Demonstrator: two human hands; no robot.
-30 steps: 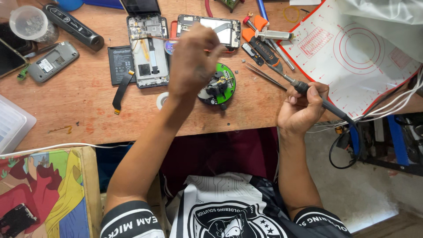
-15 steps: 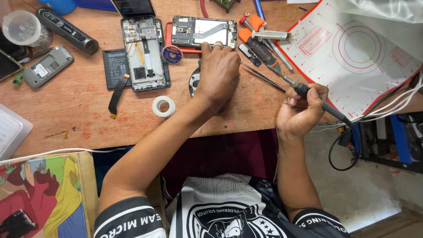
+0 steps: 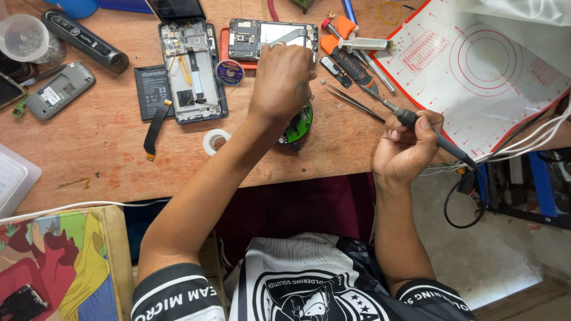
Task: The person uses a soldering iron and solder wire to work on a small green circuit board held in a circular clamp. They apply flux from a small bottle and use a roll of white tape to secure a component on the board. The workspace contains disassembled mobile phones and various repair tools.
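Note:
My left hand point(image 3: 282, 80) is closed above the wooden bench, over a round green part point(image 3: 304, 120). A thin silver tool, seemingly tweezers point(image 3: 286, 38), sticks out of its fingers toward an opened phone in a red tray point(image 3: 250, 37). To the right, near the bench edge, my right hand point(image 3: 407, 148) grips a black soldering iron point(image 3: 405, 116). The iron's metal tip points up-left toward a second pair of tweezers point(image 3: 351, 101) lying on the wood.
A second opened phone point(image 3: 190, 65), a battery point(image 3: 146, 83), a flex cable point(image 3: 156, 128), a tape roll point(image 3: 214, 141) and a small spool point(image 3: 229, 72) lie to the left. Also here: syringe point(image 3: 363, 43), white red-edged mat point(image 3: 476, 65), grey phone point(image 3: 59, 89), plastic cup point(image 3: 27, 38), cables point(image 3: 523, 142).
My left hand dropped from a raised fist over the green part and shifted up toward the phone in the red tray. The right hand kept the iron in about the same place.

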